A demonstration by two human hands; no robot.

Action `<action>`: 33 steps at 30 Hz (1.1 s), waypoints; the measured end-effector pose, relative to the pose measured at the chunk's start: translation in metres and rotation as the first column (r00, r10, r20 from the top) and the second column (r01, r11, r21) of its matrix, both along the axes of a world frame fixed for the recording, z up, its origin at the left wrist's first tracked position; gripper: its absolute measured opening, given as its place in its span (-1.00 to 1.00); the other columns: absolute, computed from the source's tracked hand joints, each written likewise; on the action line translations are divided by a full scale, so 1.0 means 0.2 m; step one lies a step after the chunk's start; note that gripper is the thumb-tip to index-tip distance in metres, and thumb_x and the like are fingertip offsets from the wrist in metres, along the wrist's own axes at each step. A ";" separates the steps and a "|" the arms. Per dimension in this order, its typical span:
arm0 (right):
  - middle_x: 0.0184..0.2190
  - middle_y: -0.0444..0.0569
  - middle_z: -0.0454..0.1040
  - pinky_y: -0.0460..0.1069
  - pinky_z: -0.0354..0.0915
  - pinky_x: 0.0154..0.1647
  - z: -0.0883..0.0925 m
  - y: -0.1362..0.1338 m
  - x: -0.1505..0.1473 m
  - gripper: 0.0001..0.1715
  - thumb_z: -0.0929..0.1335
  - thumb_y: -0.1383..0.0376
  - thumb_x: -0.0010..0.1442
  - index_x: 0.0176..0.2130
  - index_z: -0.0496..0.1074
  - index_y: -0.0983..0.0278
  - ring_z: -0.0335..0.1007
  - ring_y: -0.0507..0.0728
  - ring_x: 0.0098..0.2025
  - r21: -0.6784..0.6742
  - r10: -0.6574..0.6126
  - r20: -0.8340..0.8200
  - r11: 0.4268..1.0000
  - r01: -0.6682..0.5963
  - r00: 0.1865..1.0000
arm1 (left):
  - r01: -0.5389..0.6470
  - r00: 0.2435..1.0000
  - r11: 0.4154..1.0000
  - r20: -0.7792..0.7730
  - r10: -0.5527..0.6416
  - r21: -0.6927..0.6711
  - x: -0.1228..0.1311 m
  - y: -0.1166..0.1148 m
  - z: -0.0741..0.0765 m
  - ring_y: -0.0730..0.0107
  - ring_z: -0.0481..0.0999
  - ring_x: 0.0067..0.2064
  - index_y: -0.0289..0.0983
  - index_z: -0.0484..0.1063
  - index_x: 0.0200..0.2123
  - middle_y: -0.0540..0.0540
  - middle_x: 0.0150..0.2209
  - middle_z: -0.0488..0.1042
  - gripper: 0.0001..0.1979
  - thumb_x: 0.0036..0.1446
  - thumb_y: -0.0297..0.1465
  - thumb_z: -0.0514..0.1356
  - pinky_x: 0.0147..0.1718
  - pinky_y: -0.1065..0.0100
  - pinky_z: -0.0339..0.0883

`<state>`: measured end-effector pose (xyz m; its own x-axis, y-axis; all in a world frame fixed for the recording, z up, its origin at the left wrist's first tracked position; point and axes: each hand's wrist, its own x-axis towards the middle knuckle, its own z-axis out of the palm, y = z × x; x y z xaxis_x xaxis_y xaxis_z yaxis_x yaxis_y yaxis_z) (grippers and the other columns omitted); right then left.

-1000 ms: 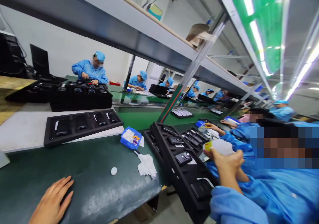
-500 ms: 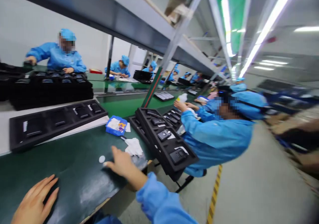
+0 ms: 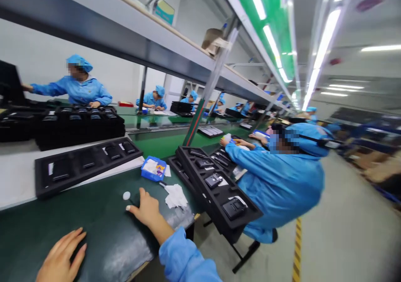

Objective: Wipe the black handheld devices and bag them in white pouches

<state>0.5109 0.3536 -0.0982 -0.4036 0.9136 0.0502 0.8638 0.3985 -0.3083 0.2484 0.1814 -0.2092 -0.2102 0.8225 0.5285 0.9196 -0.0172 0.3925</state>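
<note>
My left hand (image 3: 64, 255) rests palm down on the dark green table mat (image 3: 103, 227), its fingers stretched out, holding nothing. Farther right, over the mat, my right hand (image 3: 147, 209) has thumb and forefinger spread apart. Its other fingers are partly hidden, and I see nothing gripped in it. A small white disc (image 3: 126, 195) is just beyond the right thumb; a dark streak runs from it toward the hand, and I cannot tell whether they are joined. Crumpled white tissue (image 3: 176, 196) lies to the right of that hand. Behind it sits a blue tray (image 3: 153, 168) of small white and coloured pieces.
A black foam tray (image 3: 77, 184) with dark devices lies at the back left. Stacked foam trays (image 3: 230, 209) jut over the table's right edge. A co-worker in blue (image 3: 278, 177) sits beyond them. An upright post (image 3: 208, 85) supports the overhead shelf.
The view has shifted, so the table appears farther right and lower. The white disc and my right hand have moved left relative to the table. My left hand stays flat.
</note>
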 end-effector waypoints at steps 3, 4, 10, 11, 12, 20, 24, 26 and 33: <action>-0.03 0.21 0.46 0.16 0.34 -0.11 0.01 0.04 -0.15 0.09 0.35 -0.27 0.07 0.31 0.01 0.27 0.48 0.38 -0.05 -0.010 0.031 0.010 0.999 -0.031 0.999 | 0.010 0.999 0.999 -0.047 -0.012 -0.038 0.05 -0.03 0.08 0.04 0.47 0.10 -0.14 0.53 -0.09 -0.09 0.04 0.53 -0.66 0.21 -0.11 0.11 0.10 -0.05 0.38; -0.05 0.22 0.47 0.16 0.34 -0.12 0.01 0.05 -0.21 0.10 0.35 -0.28 0.06 0.31 0.01 0.27 0.49 0.38 -0.06 -0.015 0.047 0.017 0.999 -0.046 0.999 | 0.001 0.999 0.999 -0.054 -0.003 -0.045 0.06 -0.04 0.10 0.07 0.47 0.10 -0.15 0.53 -0.09 -0.09 0.04 0.53 -0.68 0.24 -0.15 0.10 0.10 -0.02 0.39; -0.20 0.18 0.54 0.09 0.32 -0.19 -0.04 0.09 -0.45 -0.59 0.27 0.07 0.32 0.02 0.32 0.29 0.53 0.27 -0.17 0.011 0.101 0.043 0.995 -0.102 0.994 | -0.037 0.998 0.998 -0.054 0.034 -0.057 0.10 -0.06 0.15 0.14 0.48 0.09 -0.17 0.54 -0.10 -0.10 0.03 0.54 -0.72 0.29 -0.26 0.07 0.08 0.05 0.41; -0.20 0.17 0.54 0.07 0.32 -0.20 -0.05 0.08 -0.46 -0.66 0.25 0.13 0.33 -0.02 0.33 0.29 0.53 0.26 -0.18 0.019 0.102 0.040 0.994 -0.103 0.994 | -0.035 0.998 0.998 -0.049 0.032 -0.055 0.10 -0.06 0.15 0.13 0.48 0.08 -0.18 0.54 -0.11 -0.10 0.02 0.54 -0.72 0.29 -0.26 0.07 0.08 0.04 0.41; -0.21 0.15 0.54 0.06 0.31 -0.21 -0.06 0.07 -0.46 -0.70 0.24 0.15 0.34 -0.04 0.33 0.28 0.53 0.25 -0.20 0.026 0.104 0.033 0.994 -0.105 0.994 | -0.030 0.999 0.998 -0.045 0.027 -0.055 0.10 -0.06 0.15 0.13 0.48 0.08 -0.18 0.54 -0.11 -0.10 0.02 0.54 -0.71 0.29 -0.25 0.06 0.09 0.04 0.40; -0.31 -0.08 0.56 -0.05 0.20 -0.31 -0.13 -0.11 -0.11 -0.74 0.31 0.07 0.25 -0.16 0.37 0.18 0.50 0.16 -0.28 0.057 0.028 -0.101 0.998 -0.022 0.995 | 0.027 1.000 0.999 -0.008 -0.027 -0.034 0.03 -0.03 0.10 0.06 0.46 0.09 -0.19 0.56 -0.14 -0.12 0.01 0.55 -0.63 0.25 -0.12 0.07 0.10 -0.01 0.36; -0.42 -0.11 0.52 -0.08 0.09 -0.40 -0.13 -0.15 0.19 -0.74 0.28 0.08 0.26 -0.17 0.39 0.19 0.46 0.12 -0.36 0.073 -0.116 -0.202 0.988 0.133 0.973 | 0.025 1.000 0.998 0.007 -0.025 -0.060 0.02 -0.02 0.09 0.06 0.44 0.12 -0.17 0.56 -0.13 -0.09 0.03 0.54 -0.62 0.23 -0.10 0.06 0.12 -0.01 0.34; -0.48 -0.12 0.48 -0.08 0.04 -0.45 -0.11 -0.12 0.35 -0.71 0.27 0.07 0.26 -0.16 0.40 0.20 0.42 0.12 -0.42 0.077 -0.187 -0.250 0.974 0.212 0.950 | 0.021 1.000 0.997 0.017 -0.020 -0.076 0.02 -0.02 0.08 0.07 0.43 0.13 -0.15 0.56 -0.13 -0.08 0.04 0.53 -0.62 0.22 -0.09 0.06 0.13 0.00 0.34; -0.49 -0.11 0.43 -0.04 0.11 -0.42 0.00 0.11 0.75 -0.58 0.28 -0.01 0.17 -0.16 0.42 0.24 0.35 0.14 -0.46 0.091 -0.338 -0.470 0.900 0.425 0.816 | 0.028 0.998 0.997 0.049 -0.024 -0.070 -0.01 -0.01 -0.03 0.07 0.41 0.15 -0.12 0.55 -0.12 -0.05 0.04 0.52 -0.65 0.24 -0.12 0.05 0.18 -0.06 0.27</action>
<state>0.6603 0.3762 -0.0980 0.0790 0.9451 0.3170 0.7530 0.1518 -0.6403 0.2454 0.1790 -0.2145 -0.2123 0.8631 0.4583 0.8991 -0.0112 0.4377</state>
